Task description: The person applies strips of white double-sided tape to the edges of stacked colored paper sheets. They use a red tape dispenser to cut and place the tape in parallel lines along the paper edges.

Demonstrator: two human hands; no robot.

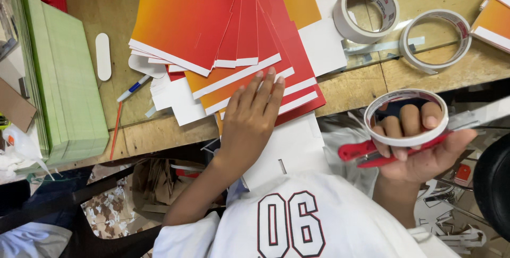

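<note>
Left hand (249,122) flat, fingers spread narrow, fingertips pressing red-orange card sheets (234,40) fanned beyond them. Sheets look thin, light, slippery, bendable; best pinched at white edge. Right hand (425,146) fingers hooked through tape roll (406,117), clamping red cutter (372,154) beneath.

Bright, even light across the worktop (366,85), soft short shadows, colours vivid; near corners fall dim, edges slightly blurred.

left hand (249,117) flat, right hand (425,146) curled — gripping
</note>
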